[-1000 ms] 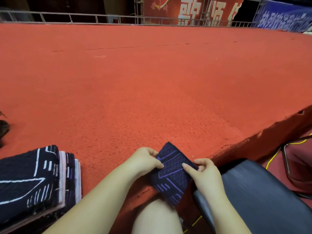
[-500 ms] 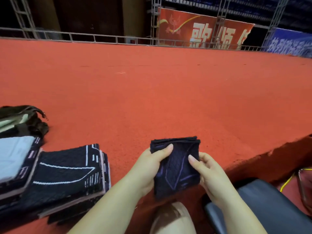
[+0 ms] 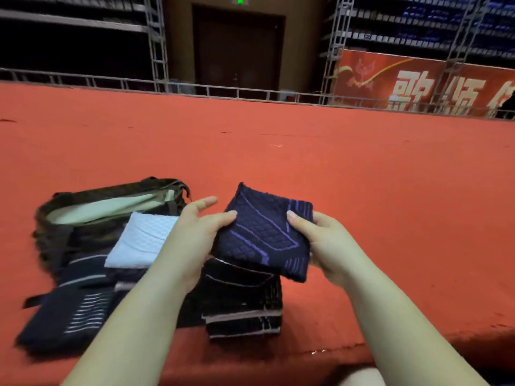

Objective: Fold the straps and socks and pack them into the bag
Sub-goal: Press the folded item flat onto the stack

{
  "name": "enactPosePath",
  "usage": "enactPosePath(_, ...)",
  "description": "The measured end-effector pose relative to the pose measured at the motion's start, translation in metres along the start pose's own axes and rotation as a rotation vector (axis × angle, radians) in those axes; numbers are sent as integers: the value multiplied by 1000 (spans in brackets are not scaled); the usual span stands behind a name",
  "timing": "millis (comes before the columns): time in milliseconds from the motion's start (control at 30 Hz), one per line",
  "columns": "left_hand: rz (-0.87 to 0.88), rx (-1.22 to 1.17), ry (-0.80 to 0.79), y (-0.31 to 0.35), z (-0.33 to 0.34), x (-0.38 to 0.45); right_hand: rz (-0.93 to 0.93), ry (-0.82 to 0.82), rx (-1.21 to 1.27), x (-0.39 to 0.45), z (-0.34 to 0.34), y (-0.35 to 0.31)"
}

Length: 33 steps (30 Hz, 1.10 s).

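You pinched the folded navy sock [image 3: 264,235] between left hand [image 3: 195,235] and right hand [image 3: 323,240]. It hung above the near stack [image 3: 242,302]; stacking it squarely looked next.

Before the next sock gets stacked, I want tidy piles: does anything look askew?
Nothing is spilled or damaged. The folded navy sock, held by the left hand and right hand, sits rotated against the dark stack below it. The bag lies open.

Both hands hold a folded sock [image 3: 264,235] above a stack of folded socks [image 3: 242,302] at the carpet's [image 3: 362,176] six o'clock edge, with the open bag [image 3: 111,204] at ten o'clock of that stack.
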<state>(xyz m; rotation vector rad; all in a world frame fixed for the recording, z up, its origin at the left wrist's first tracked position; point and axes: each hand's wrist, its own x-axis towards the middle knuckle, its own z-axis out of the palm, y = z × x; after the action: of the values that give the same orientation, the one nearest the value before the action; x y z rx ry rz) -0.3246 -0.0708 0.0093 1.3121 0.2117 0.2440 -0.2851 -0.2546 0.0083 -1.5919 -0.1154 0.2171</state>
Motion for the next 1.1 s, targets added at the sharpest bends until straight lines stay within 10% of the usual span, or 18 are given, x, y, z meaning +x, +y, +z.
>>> enactPosePath(200, 179, 668, 132, -17, -37, -8, -138, 133, -689, 13, 33, 15)
enactPosePath(467, 320, 1226, 172, -37, -33, -27, -95, 158, -878, 16, 38, 26)
enactPosePath(667, 745, 1442, 21, -37, -30, -17, -358, 146, -1072, 4, 37, 20)
enactPosePath(833, 411, 1705, -323, -38, -22, -10, -312, -230, -1257, 1, 40, 29)
enactPosePath(1100, 365, 1818, -359, -56, -24, -14, -216, -313, -1133, 12, 28, 58)
